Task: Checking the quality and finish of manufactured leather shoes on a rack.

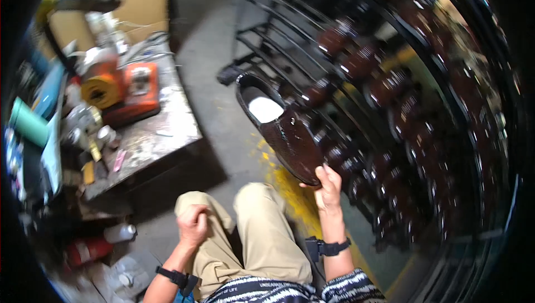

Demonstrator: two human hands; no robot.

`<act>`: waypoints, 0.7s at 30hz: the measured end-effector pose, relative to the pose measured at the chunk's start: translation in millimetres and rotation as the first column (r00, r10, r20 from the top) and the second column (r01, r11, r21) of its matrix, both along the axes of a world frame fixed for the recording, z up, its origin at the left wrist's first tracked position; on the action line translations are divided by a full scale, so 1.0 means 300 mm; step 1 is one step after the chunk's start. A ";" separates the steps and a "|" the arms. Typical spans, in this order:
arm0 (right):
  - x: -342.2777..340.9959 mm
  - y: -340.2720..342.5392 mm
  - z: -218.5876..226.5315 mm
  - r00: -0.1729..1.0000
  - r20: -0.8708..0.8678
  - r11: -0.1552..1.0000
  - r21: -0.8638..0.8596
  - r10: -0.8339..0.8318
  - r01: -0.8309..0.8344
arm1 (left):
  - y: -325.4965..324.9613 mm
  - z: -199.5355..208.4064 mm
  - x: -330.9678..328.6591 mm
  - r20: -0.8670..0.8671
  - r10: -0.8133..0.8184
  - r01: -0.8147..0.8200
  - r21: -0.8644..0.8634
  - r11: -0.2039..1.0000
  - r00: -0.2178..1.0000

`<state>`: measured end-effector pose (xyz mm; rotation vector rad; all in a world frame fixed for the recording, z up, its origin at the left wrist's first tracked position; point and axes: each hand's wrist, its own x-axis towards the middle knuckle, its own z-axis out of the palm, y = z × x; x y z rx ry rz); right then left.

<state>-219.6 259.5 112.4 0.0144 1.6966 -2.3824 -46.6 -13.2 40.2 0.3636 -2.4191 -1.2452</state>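
Observation:
My right hand (329, 186) pinches a dark brown loafer (292, 144) by its toe, thumb on top. The loafer is raised in front of the rack, its opening facing up and its heel away from me. A white insole patch (264, 109) shows inside it. Over my left thigh, my left hand (193, 225) is curled into a fist. The inside of that fist is hidden, so I cannot tell whether it holds anything.
Tiered metal racks (278, 18) on the right carry many glossy brown shoes (359, 60). At left stands a worn workbench (161, 149) with an orange machine (139, 88), a green cylinder (29, 123) and small containers. A red-and-white bottle (92, 250) lies below. Yellow paint marks the floor.

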 end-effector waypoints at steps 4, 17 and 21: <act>0.130 0.228 -0.157 0.973 0.107 0.961 -0.165 -0.205 0.221 | 0.003 0.004 -0.001 -0.020 -0.003 0.002 -0.019 1.000 1.000; -0.219 0.587 -0.368 0.770 0.211 0.613 -0.496 -0.602 0.615 | 0.060 0.019 -0.035 -0.003 -0.074 0.073 -0.131 0.989 0.997; -0.365 0.556 -0.443 0.667 0.556 0.432 -0.509 -0.496 0.745 | 0.067 0.010 -0.057 0.015 -0.073 0.074 -0.128 0.989 0.997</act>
